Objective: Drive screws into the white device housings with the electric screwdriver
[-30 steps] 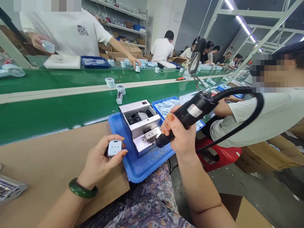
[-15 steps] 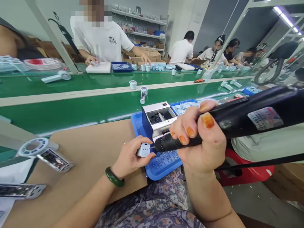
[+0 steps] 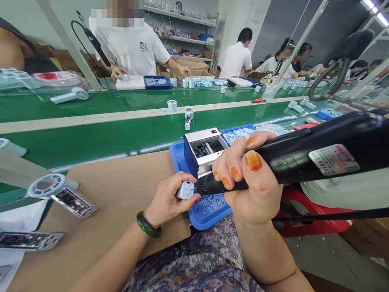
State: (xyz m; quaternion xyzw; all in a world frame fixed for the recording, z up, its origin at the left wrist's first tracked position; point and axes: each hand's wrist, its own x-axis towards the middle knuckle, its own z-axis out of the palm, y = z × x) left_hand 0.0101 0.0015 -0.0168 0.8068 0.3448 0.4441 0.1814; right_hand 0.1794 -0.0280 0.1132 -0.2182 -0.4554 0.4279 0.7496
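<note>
My left hand (image 3: 168, 198) is closed round a light-blue plastic housing (image 3: 184, 190), its end face with small holes turned to the right. Most of the housing is hidden by my fingers. In my right hand (image 3: 252, 182) lies a black electric screwdriver (image 3: 291, 156), held level, its thin bit meeting the housing's end face. Just behind the screwdriver's nose stands a silver-and-black screw feeder (image 3: 202, 148), partly covered by my right hand. It sits in a blue tray (image 3: 179, 158) where many loose screws (image 3: 209, 205) are scattered.
Cardboard (image 3: 130, 182) covers the bench at left, with a fan-like part showing a circuit board (image 3: 73, 200). Beyond runs a green conveyor (image 3: 130, 138) carrying light-blue parts (image 3: 172, 106). A tray of pale pieces (image 3: 240, 133) adjoins the feeder. Co-workers sit across; a red stool (image 3: 306, 215) stands right.
My right hand has brought the screwdriver from the feeder to the housing, and its bit now meets the end face. The view has swung left, showing more of the bench.
</note>
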